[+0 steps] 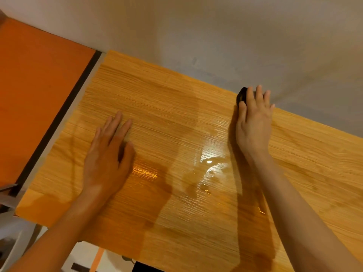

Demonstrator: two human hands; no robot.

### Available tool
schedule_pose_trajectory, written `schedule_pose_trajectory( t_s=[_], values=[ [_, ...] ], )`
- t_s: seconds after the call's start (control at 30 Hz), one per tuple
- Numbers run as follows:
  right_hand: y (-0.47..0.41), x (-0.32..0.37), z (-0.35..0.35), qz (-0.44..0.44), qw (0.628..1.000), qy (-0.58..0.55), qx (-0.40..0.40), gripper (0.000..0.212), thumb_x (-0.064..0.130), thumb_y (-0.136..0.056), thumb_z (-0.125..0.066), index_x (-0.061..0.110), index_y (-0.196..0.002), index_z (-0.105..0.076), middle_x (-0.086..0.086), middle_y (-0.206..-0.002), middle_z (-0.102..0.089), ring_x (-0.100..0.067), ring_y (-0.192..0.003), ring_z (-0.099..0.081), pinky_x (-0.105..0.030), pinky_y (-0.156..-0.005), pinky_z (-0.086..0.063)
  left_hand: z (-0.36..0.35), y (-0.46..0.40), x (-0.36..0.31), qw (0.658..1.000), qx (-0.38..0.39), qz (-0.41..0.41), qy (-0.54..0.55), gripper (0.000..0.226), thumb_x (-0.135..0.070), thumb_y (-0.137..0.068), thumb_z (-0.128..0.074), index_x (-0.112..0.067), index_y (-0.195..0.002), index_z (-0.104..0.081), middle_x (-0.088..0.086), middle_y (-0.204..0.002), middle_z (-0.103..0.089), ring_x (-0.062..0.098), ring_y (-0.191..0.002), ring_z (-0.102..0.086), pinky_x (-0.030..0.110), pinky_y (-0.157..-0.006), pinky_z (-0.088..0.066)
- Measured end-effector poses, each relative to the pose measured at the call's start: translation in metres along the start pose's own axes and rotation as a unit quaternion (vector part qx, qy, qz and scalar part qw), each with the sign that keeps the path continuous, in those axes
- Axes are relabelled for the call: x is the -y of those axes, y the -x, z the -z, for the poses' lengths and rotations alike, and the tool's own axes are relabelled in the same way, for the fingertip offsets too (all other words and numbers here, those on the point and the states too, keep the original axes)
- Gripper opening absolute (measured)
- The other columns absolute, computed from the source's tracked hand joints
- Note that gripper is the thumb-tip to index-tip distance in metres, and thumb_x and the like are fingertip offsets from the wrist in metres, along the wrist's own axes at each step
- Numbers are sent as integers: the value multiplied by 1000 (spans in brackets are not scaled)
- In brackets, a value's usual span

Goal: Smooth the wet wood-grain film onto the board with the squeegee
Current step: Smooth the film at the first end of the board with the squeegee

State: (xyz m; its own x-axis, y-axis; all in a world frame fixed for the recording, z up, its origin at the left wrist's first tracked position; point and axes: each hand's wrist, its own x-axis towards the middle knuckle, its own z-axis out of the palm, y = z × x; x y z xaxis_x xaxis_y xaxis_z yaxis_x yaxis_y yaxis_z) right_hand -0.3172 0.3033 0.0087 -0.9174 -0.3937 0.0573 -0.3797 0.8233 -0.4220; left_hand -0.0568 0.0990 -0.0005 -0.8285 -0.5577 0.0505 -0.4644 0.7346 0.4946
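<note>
Wood-grain film (pixel 176 118) lies flat across the board (pixel 25 211), covering nearly all of it, and everything below is placed against that film. Nearest you, your 2 forearms come in over its near edge, 1 on each side of the wet patch. That water (pixel 208 165) sits just right of the film's middle, pooled and glinting, with a few loose drops nearer you; it is probably what lets the sheet slide and settle before it bonds.

Your left hand (pixel 107 154) rests palm down on the film's left half, fingers straight and spread, gripping nothing. I judge it is there as an anchor, so the sheet cannot creep while the other hand pushes.

Farther out, your right hand (pixel 253 122) reaches the film's far edge with fingers extended over the dark squeegee (pixel 241 96), pressing it flat onto the surface; only a small dark end shows beyond your fingertips, so its blade angle cannot be told. That position suits ending a stroke at the edge, driving water off the sheet.

Beyond the film's far edge stands a pale wall (pixel 216 36); off its left end lies an orange panel (pixel 39 85).
</note>
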Motion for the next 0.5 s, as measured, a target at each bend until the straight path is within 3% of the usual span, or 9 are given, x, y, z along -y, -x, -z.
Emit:
schedule_pose_trajectory(
  t_s=[0.17, 0.27, 0.37, 0.5],
  values=[
    [86, 17, 6, 106, 993, -2, 50, 48, 27, -106, -27, 17, -153, -26, -2, -162, -16, -21, -152, -3, -41, -124, -5, 2, 2, -2, 1000, -5, 11, 15, 52, -31, -105, -41, -18, -155, -40, -1, -168, -24, 12, -157, -13, 32, -129, -7],
    [125, 6, 15, 166, 982, 2, 87, 48, 26, -105, -28, 17, -152, -29, -2, -161, -20, -19, -151, -6, -43, -123, -7, 0, 1, -2, 1000, -15, 4, 18, 52, -30, -105, -43, -17, -155, -41, 1, -168, -26, 15, -157, -17, 36, -129, -10],
    [85, 0, 16, 185, 977, 21, 100, 49, 30, -105, -26, 17, -152, -30, -2, -161, -22, -21, -151, -7, -42, -123, -6, 0, 2, -1, 1000, -20, -3, 19, 51, -28, -105, -44, -15, -154, -42, 4, -167, -28, 17, -157, -19, 35, -129, -11],
    [4, 15, -4, 101, 993, -17, 51, 47, 27, -106, -30, 12, -150, -33, -9, -160, -23, -28, -150, -11, -45, -123, -9, 1, 1, -2, 1000, -13, 6, 12, 52, -29, -105, -42, -16, -155, -41, 3, -167, -27, 18, -157, -19, 41, -129, -13]
  ],
)
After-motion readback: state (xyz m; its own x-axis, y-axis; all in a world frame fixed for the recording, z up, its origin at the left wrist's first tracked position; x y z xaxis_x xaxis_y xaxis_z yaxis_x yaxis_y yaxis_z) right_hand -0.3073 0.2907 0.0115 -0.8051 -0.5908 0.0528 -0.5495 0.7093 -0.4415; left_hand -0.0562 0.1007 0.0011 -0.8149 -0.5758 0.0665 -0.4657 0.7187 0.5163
